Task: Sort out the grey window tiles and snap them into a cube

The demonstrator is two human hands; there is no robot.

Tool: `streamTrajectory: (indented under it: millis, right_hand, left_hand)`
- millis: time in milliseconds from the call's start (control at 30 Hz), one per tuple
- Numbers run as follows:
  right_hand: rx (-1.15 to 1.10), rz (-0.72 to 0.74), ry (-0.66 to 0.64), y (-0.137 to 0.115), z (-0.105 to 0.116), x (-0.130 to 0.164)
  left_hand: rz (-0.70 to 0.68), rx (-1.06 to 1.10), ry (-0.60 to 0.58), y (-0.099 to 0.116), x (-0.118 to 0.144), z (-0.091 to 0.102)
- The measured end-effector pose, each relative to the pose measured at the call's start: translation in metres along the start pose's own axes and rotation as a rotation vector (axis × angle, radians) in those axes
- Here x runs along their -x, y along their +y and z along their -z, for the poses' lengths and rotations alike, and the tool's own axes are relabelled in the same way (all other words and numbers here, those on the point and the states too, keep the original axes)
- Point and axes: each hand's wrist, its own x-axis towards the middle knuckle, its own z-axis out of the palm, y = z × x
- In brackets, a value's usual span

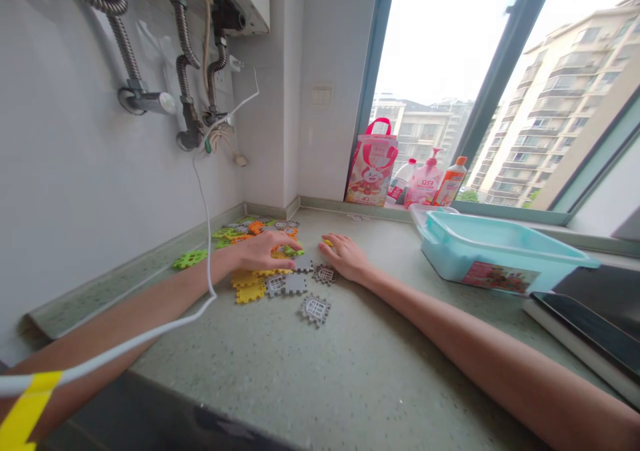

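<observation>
My left hand [263, 247] reaches over a heap of interlocking plastic puzzle tiles, its thumb and fingers apart. A green tile [294, 251] shows by its fingertips. Under and in front of it lie yellow tiles [250, 293], a plain grey tile [296, 284] and a grey window tile [275, 285]. My right hand [345, 257] rests low over the counter with its fingers bent around a small yellow tile [327, 242], mostly hidden. Beside its palm is a dark grey window tile [325, 275]. Another grey window tile [316, 309] lies nearer me.
A turquoise plastic bin [500, 244] stands right on the counter [360, 371], near a dark-topped flat object [590, 331]. Bottles [425, 181] and a pink bag [373, 171] line the windowsill. A white cable [207, 237] hangs across my left forearm.
</observation>
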Motion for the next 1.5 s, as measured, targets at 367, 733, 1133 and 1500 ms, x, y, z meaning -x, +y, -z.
streamTrajectory:
  millis: [367,733,1133,1500]
  right_hand:
    - [-0.166,0.645,-0.165,-0.053,0.034,0.022]
    - [-0.161,0.673,-0.268,-0.067,0.038,0.022]
    - [0.040,0.160,0.069,0.028,0.026,0.003]
    - [-0.049,0.060,-0.238,0.051,0.019,-0.001]
  left_hand:
    - [-0.028,-0.059,-0.044,-0.014,0.000,0.002]
    - [0.011,-0.102,-0.024,-0.011,0.003,0.005]
    - [0.291,-0.382,0.236,-0.037,0.004,0.019]
    - [0.463,-0.610,0.099,-0.056,0.003,0.015]
